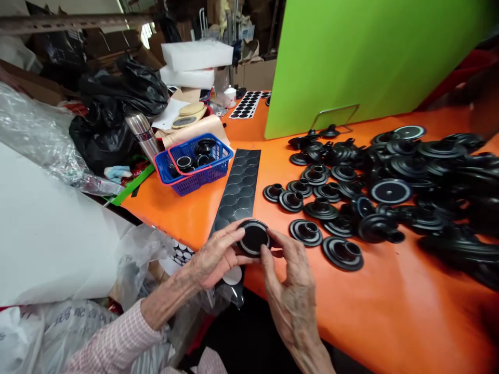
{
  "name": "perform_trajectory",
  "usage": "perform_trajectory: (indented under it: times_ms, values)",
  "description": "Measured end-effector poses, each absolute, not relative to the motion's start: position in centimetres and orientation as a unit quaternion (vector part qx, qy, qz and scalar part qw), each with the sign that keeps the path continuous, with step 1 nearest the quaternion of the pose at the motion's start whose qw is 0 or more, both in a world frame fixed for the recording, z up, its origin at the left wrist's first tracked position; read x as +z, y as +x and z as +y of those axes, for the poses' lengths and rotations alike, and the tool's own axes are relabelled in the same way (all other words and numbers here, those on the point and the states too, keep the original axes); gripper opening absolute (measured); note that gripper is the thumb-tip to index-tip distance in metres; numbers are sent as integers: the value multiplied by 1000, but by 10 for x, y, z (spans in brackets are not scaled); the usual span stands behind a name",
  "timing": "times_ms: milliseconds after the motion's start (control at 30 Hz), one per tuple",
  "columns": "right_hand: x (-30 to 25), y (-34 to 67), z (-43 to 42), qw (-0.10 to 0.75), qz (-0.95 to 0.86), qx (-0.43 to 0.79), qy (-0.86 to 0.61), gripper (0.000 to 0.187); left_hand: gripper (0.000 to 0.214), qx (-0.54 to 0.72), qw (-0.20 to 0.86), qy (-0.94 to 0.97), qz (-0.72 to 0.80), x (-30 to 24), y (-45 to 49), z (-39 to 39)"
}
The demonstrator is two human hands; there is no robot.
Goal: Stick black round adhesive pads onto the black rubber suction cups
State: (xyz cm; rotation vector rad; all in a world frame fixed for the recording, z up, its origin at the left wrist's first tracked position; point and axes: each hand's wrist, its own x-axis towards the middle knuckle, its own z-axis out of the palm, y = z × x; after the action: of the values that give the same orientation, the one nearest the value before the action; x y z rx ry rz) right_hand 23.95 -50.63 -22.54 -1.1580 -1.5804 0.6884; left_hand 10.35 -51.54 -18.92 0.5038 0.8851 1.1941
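Note:
Between both hands, over the front edge of the orange table, is a round black plastic base with its flat face up. My left hand grips its left side, thumb on the rim and fingers underneath. My right hand closes on the right side, with thumb and fingertips at the rim. Beneath the hands runs a long black sheet of round stickers; a pale bare circle shows near its front end. To the right stand several similar black bases with short necks.
A big pile of black bases covers the right of the orange table. At the left, a blue basket holds black round parts beside a steel flask. A green board stands behind; plastic bags lie lower left.

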Motion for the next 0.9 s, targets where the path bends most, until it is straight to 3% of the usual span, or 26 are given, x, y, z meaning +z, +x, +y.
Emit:
perform_trajectory:
  times_ms: [133,300,533,600,700,800,900]
  values:
    - [-235,227,-516,489,-712,180,-472,36,30,549,704,208,399,-189,100,-518]
    - [-243,222,-520,491,-702,181,-484,38,29,553,692,189,422,-192,101,-519]
    - [-231,221,-522,510,-668,139,-523,6,31,565,669,168,452,-202,111,-516]
    - [-223,224,-528,517,-673,178,-497,5,33,569,664,150,461,-204,112,-513]
    - [-212,237,-530,504,-627,332,-493,7,33,560,682,135,451,-203,111,-509]
    - [-210,251,-519,496,-499,476,-528,21,30,542,704,131,441,-199,110,-509]
    - [-219,255,-508,532,-401,518,-537,29,29,520,727,139,427,-198,113,-512]
